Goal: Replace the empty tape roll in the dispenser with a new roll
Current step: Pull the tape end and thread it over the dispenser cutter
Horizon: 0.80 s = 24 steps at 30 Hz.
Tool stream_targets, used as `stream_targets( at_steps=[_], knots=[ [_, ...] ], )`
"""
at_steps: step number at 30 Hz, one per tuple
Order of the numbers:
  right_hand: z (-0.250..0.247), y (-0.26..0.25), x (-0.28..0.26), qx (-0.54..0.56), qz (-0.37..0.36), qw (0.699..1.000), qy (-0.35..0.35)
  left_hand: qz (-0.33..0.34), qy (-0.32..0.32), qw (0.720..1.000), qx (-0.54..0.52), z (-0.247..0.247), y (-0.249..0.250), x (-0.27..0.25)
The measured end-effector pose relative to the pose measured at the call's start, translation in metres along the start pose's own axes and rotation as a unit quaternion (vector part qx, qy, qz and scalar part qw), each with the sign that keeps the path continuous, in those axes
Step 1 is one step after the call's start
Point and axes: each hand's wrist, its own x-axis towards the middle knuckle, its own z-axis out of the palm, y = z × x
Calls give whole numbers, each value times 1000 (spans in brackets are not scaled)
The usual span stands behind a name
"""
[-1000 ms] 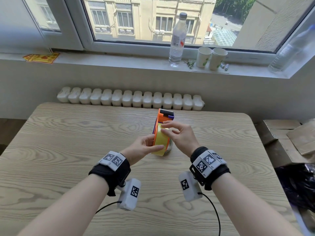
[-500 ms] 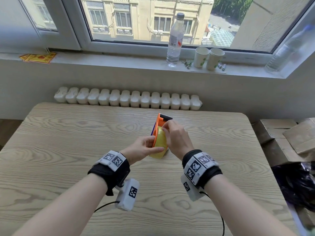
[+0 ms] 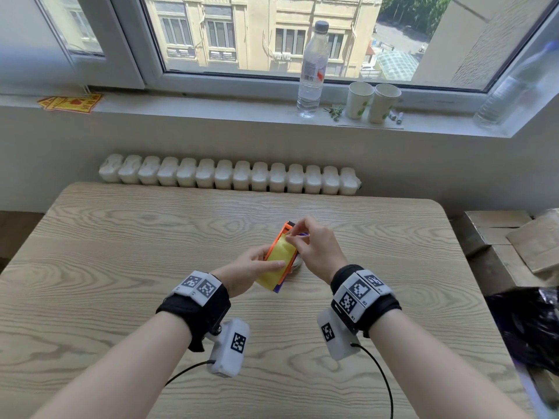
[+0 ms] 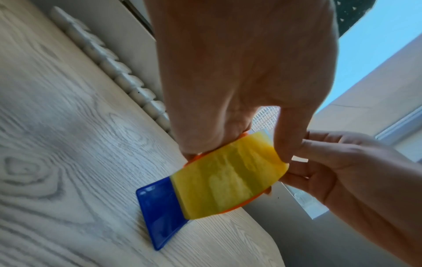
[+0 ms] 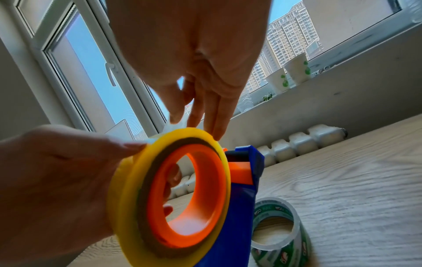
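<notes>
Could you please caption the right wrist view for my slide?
Both hands work a yellow tape roll seated on the dispenser; a spent roll lies beside.

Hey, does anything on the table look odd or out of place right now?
Nothing damaged or spilled. One empty tape roll lies loose on the table right beside the dispenser, largely hidden from the head view.

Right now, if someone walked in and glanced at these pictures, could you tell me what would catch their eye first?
Most striking is the bright yellow tape roll seated on the orange and blue dispenser at mid-table, held by the left hand while the right hand pinches at the roll's top edge. Next, the spent roll core with green print lies on the table just behind the dispenser. A clear water bottle stands on the windowsill.
</notes>
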Motion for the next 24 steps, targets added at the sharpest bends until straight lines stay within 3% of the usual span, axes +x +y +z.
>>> stream_targets(
  at_steps=[9, 24],
  knots=[
    [0, 9, -3, -30, 0, 999, 46, 17, 68, 997, -7, 8, -4, -2],
    [-13, 10, 3, 82, 33, 996, 34, 10, 48, 998, 46, 11, 0, -5]
  ],
)
